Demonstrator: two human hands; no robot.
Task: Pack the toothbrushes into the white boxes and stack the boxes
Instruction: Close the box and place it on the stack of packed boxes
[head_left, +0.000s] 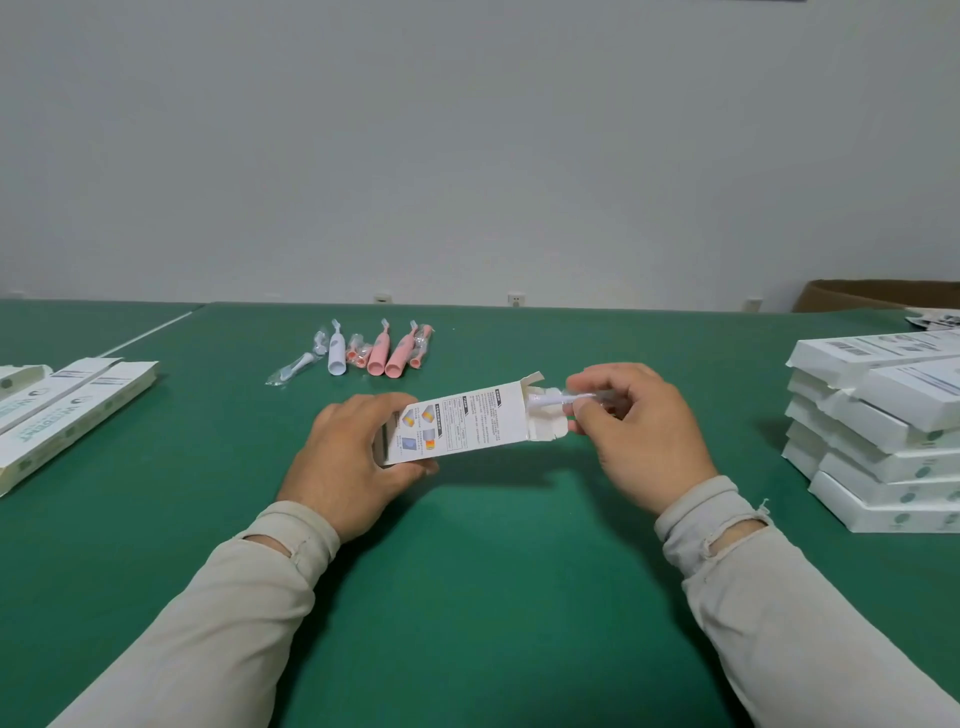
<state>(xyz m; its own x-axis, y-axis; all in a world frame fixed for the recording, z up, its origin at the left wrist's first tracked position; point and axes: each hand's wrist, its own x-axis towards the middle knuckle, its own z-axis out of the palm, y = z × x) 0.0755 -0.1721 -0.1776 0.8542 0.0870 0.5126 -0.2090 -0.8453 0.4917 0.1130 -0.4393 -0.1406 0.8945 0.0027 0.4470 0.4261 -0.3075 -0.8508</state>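
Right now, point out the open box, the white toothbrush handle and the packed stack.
open box (457, 423), head view, printed top panel.
white toothbrush handle (336, 353), head view, mid-body.
packed stack (878, 441), head view, front box ends.

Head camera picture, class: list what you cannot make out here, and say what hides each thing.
1. Whatever is already inside the open box: its walls hide it.
2. The wrapped brush piece: the right hand covers most of it.
3. The box's near end: under the left hand.
4. The stack of boxes: cut off by the right edge.
5. The box's print: too small.
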